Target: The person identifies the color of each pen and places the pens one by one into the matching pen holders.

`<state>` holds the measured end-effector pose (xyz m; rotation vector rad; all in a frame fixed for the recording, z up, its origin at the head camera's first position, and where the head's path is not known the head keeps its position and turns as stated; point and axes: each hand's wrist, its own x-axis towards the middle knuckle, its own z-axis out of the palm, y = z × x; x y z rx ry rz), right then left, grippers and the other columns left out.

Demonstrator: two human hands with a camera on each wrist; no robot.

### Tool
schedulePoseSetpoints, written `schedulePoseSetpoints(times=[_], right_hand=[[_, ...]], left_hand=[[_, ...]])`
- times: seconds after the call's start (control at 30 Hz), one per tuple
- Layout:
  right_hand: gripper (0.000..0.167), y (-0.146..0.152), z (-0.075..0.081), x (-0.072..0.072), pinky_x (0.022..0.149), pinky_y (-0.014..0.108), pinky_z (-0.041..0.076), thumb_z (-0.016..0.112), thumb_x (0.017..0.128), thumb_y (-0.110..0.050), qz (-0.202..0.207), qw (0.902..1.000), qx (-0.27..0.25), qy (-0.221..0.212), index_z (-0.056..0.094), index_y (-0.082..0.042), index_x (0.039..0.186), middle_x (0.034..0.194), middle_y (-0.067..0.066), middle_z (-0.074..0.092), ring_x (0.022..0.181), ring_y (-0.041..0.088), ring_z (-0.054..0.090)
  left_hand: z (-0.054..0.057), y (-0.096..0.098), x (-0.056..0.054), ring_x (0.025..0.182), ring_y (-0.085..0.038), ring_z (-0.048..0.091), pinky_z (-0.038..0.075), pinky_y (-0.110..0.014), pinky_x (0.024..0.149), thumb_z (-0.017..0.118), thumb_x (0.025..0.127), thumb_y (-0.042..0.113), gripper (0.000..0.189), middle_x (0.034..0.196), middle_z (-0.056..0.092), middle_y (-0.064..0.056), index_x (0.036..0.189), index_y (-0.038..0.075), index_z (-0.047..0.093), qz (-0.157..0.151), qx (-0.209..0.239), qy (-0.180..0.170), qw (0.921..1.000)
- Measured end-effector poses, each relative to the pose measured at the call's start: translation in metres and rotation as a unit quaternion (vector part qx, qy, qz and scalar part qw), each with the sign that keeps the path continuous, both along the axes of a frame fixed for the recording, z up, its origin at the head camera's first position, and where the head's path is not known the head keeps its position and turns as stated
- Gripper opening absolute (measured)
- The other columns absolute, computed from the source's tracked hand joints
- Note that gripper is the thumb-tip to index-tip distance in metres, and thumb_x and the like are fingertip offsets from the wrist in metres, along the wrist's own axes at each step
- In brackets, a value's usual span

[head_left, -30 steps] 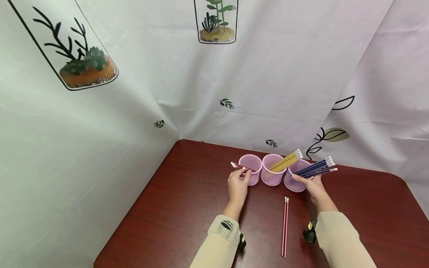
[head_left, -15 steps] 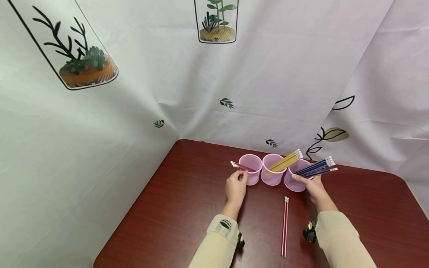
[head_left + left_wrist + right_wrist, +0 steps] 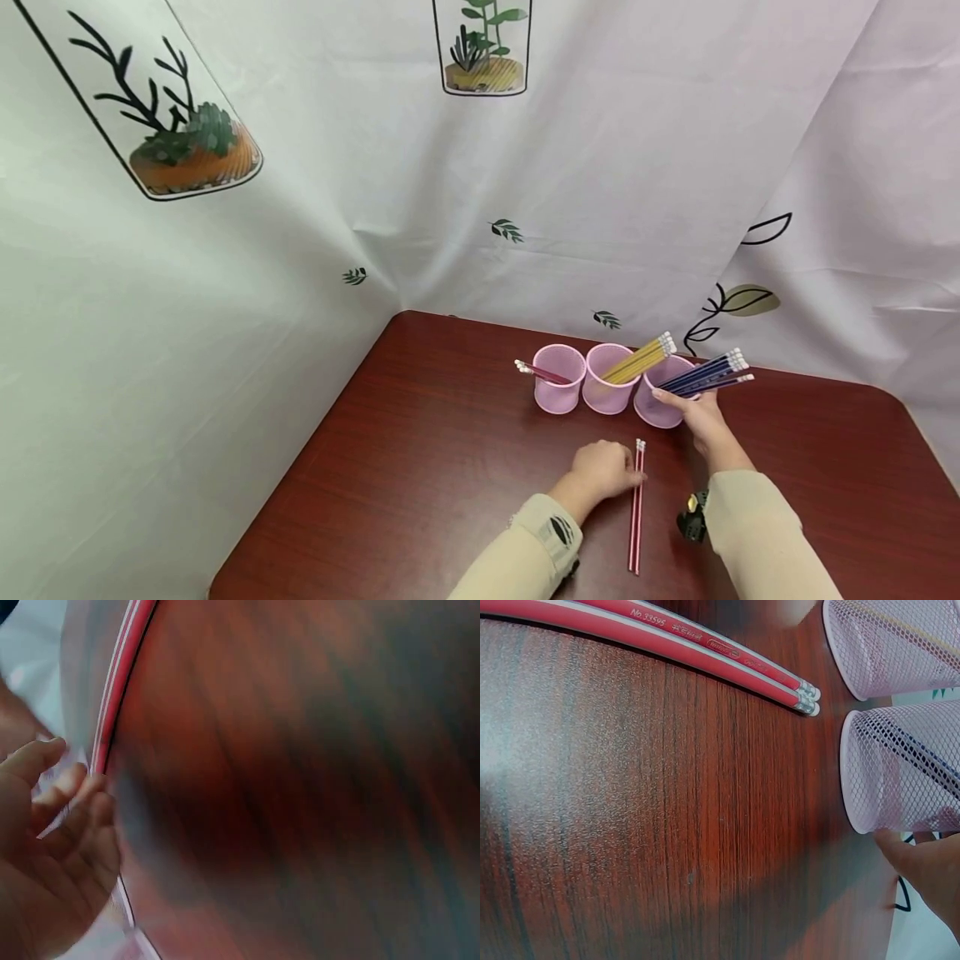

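Note:
Two red pencils (image 3: 636,533) with white erasers lie side by side on the table. My left hand (image 3: 606,468) is over their upper part; in the left wrist view its fingers are loosely bent and the thumb stands apart, with no pencil between them. Whether a fingertip touches a pencil, I cannot tell. My right hand (image 3: 705,421) grips the side of the right pink mesh pencil cup (image 3: 654,410), thumb near the rim. Several dark blue pencils (image 3: 705,375) lean out of that cup. In the right wrist view, part of the hand is cut off by the frame edge.
A middle pink mesh cup (image 3: 606,398) bears several yellow pencils (image 3: 637,361). Beside it, the left pink cup (image 3: 557,400) holds a few red pencils (image 3: 543,372) leaning left. The dark red-brown table (image 3: 390,467) meets patterned white cloth (image 3: 600,192) behind.
My left hand has let go of the red pencils in the left cup and moved toward me and right, to the pencils on the table. My right hand keeps its grip on the cup.

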<state>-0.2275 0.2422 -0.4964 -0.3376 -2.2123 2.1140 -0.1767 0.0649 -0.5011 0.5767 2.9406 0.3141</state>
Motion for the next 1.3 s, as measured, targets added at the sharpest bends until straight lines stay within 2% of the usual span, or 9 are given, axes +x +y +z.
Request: schedulePoseSetpoints(times=[0.1,0.23,0.33,0.57,0.7,0.83,0.97,1.17,1.3], right_hand=[[0.092,-0.003,0.007,0.002,0.108,0.031,0.016,0.072,0.080,-0.018,0.005,1.0000,-0.003,-0.007,0.002,-0.012,0.139,0.129,0.006,0.033,0.120,0.016,0.032],[0.089,-0.004,0.008,0.002,0.107,0.028,0.016,0.071,0.082,-0.014,0.006,0.9999,-0.009,-0.009,0.002,-0.012,0.139,0.131,0.008,0.033,0.121,0.018,0.031],[0.089,-0.004,0.007,0.002,0.107,0.027,0.018,0.070,0.082,-0.013,0.006,0.9999,-0.005,-0.010,0.003,-0.012,0.139,0.132,0.010,0.032,0.120,0.017,0.031],[0.091,-0.004,0.008,0.002,0.109,0.035,0.013,0.070,0.082,-0.016,0.007,0.9998,0.007,-0.016,0.000,-0.009,0.140,0.135,0.014,0.027,0.123,0.020,0.028],[0.092,-0.003,0.008,0.002,0.110,0.037,0.011,0.070,0.082,-0.014,0.006,0.9998,0.003,-0.019,-0.001,-0.009,0.141,0.138,0.015,0.024,0.124,0.022,0.026],[0.091,-0.003,0.006,0.001,0.109,0.036,0.013,0.069,0.082,-0.011,0.002,0.9998,0.003,-0.017,0.000,-0.009,0.141,0.138,0.015,0.025,0.124,0.022,0.027],[0.089,-0.003,0.006,0.001,0.108,0.032,0.015,0.069,0.082,-0.010,0.000,0.9999,0.002,-0.012,0.003,-0.008,0.141,0.134,0.013,0.029,0.121,0.020,0.030],[0.089,-0.003,0.006,0.001,0.108,0.033,0.015,0.069,0.082,-0.010,0.001,1.0000,0.001,-0.008,0.003,-0.009,0.141,0.134,0.012,0.030,0.121,0.019,0.030],[0.088,-0.005,0.006,0.001,0.106,0.029,0.019,0.072,0.079,-0.012,-0.013,0.9999,0.003,-0.007,0.008,-0.009,0.139,0.129,0.008,0.036,0.115,0.013,0.035]], left_hand=[[-0.002,0.012,0.008,0.068,-0.010,0.061,0.045,-0.028,0.055,0.065,0.074,0.058,0.034,0.076,0.066,0.010,0.067,0.024,0.067,0.008,-0.055,-0.024,0.9982],[-0.003,0.015,0.011,0.070,-0.011,0.061,0.046,-0.029,0.058,0.068,0.072,0.056,0.036,0.079,0.066,0.008,0.069,0.021,0.067,0.026,-0.078,-0.038,0.9958],[-0.003,0.012,0.008,0.070,-0.012,0.061,0.046,-0.029,0.057,0.069,0.071,0.055,0.035,0.079,0.067,0.007,0.069,0.020,0.066,0.034,-0.071,-0.046,0.9958],[-0.005,0.004,0.003,0.070,-0.013,0.061,0.046,-0.029,0.056,0.071,0.069,0.052,0.035,0.076,0.066,0.005,0.064,0.019,0.062,0.062,-0.047,-0.069,0.9946],[-0.002,0.001,0.001,0.070,-0.013,0.062,0.047,-0.028,0.058,0.073,0.069,0.052,0.036,0.077,0.067,0.004,0.064,0.017,0.064,0.064,-0.025,-0.083,0.9942],[0.000,-0.003,-0.002,0.071,-0.012,0.061,0.047,-0.026,0.061,0.074,0.071,0.047,0.034,0.074,0.066,0.004,0.058,0.018,0.064,0.065,0.000,-0.105,0.9923],[0.001,-0.004,-0.005,0.070,-0.012,0.060,0.047,-0.025,0.063,0.074,0.072,0.043,0.032,0.075,0.066,0.003,0.056,0.017,0.064,0.060,0.003,-0.116,0.9914],[0.000,-0.005,-0.006,0.071,-0.013,0.060,0.047,-0.026,0.065,0.074,0.070,0.043,0.031,0.079,0.066,0.001,0.067,0.013,0.066,0.060,-0.011,-0.114,0.9916],[-0.001,-0.005,-0.006,0.075,-0.014,0.061,0.047,-0.026,0.064,0.076,0.067,0.045,0.033,0.083,0.067,0.003,0.076,0.015,0.067,0.063,-0.019,-0.105,0.9923]])
